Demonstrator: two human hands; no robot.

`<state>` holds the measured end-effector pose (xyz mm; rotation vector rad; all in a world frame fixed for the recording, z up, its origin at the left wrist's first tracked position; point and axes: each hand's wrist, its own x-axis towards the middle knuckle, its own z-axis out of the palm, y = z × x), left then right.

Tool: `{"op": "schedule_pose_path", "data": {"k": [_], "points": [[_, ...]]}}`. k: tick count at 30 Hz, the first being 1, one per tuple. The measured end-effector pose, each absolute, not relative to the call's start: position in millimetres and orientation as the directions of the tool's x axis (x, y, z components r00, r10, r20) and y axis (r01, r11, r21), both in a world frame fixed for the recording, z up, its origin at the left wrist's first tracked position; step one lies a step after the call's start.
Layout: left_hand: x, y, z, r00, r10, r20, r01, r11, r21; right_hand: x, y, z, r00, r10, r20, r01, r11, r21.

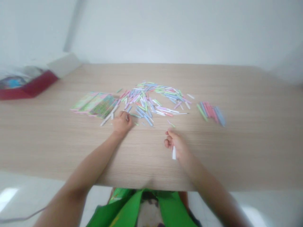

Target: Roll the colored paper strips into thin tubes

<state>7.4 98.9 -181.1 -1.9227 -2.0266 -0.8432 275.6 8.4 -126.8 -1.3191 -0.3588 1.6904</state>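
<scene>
My right hand (174, 142) is closed around a short white stick (174, 153), whose lower end shows below the palm. It hovers or rests near the front of the table; I cannot tell which. My left hand (122, 123) is at the front left edge of a loose pile of thin pastel sticks (148, 104), fingers curled into a pinch. What it holds, if anything, is hidden. The sticks are pink, blue, green, lilac and white, lying in all directions. A few tiny slivers (170, 123) lie in front of the pile, just beyond my right hand.
Flat green and pink patterned packs (94, 104) lie left of the pile. To the right, green, pink and blue sticks (209, 112) form a neat row. A dark red box (35, 85) with its white flap stands at the table's far left. A white wall (177, 31) rises behind.
</scene>
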Motion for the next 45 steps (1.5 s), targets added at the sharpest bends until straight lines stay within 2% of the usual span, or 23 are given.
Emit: {"op": "schedule_pose_path", "data": {"k": [3, 8, 11, 13, 15, 17, 20, 22, 25, 30, 36, 39, 41, 42, 45], "points": [[4.1, 97.6, -181.6, -0.194, 0.813, 0.549, 0.953, 0.023, 0.302, 278.2, 11.1, -124.1, 0.007, 0.788, -0.616, -0.533, -0.518, -0.669], [-6.7, 98.9, -177.7, -0.423, 0.768, 0.481, 0.868, 0.19, 0.46, 271.4, 13.7, -131.3, 0.039, 0.832, -0.553, -0.598, -0.424, -0.681], [-16.4, 101.5, -177.5, -0.573, 0.728, 0.376, 0.742, 0.266, 0.615, 259.5, 10.6, -144.2, 0.094, 0.847, -0.523, -0.542, -0.397, -0.74], [-20.8, 102.0, -178.2, -0.624, 0.71, 0.326, 0.672, 0.274, 0.688, 253.5, 8.3, -151.9, 0.071, 0.859, -0.507, -0.459, -0.423, -0.781], [-20.9, 100.3, -179.1, -0.595, 0.707, 0.383, 0.695, 0.213, 0.687, 252.3, 7.9, -155.5, 0.039, 0.876, -0.48, -0.395, -0.428, -0.813], [-16.6, 97.1, -180.4, -0.49, 0.718, 0.494, 0.777, 0.104, 0.62, 255.8, 9.3, -154.4, 0.015, 0.889, -0.458, -0.373, -0.419, -0.828], [-7.0, 92.5, -182.6, -0.302, 0.757, 0.579, 0.86, -0.046, 0.509, 264.2, 10.7, -147.2, -0.012, 0.89, -0.455, -0.397, -0.422, -0.815], [-2.5, 91.3, -183.7, -0.258, 0.765, 0.59, 0.877, -0.071, 0.476, 267.6, 8.3, -142.1, -0.026, 0.893, -0.449, -0.426, -0.416, -0.803], [-1.8, 92.9, -183.4, -0.361, 0.742, 0.565, 0.867, 0.044, 0.496, 268.6, 0.9, -138.3, -0.051, 0.916, -0.398, -0.461, -0.375, -0.804], [-23.6, 102.4, -177.0, -0.608, 0.681, 0.408, 0.731, 0.279, 0.623, 268.0, -6.9, -139.2, -0.014, 0.927, -0.374, -0.461, -0.338, -0.821], [-58.4, 106.0, -177.5, -0.694, 0.519, 0.498, 0.699, 0.319, 0.641, 271.2, -11.1, -129.7, -0.124, 0.926, -0.358, -0.444, -0.374, -0.814], [-51.7, 106.5, -177.5, -0.629, 0.565, 0.533, 0.749, 0.259, 0.61, 276.3, -6.4, -126.2, -0.149, 0.919, -0.366, -0.425, -0.393, -0.816], [-47.1, 113.3, -168.3, -0.63, 0.556, 0.542, 0.742, 0.228, 0.63, 279.8, -1.4, -126.6, -0.152, 0.917, -0.369, -0.411, -0.398, -0.82], [-48.0, 120.0, -159.6, -0.672, 0.515, 0.533, 0.709, 0.237, 0.664, 281.3, 1.0, -127.5, -0.152, 0.916, -0.371, -0.403, -0.4, -0.823], [-67.4, 153.0, -117.4, -0.849, 0.239, 0.471, 0.524, 0.272, 0.807, 283.2, 6.0, -131.4, -0.142, 0.92, -0.367, -0.38, -0.393, -0.838]]}}
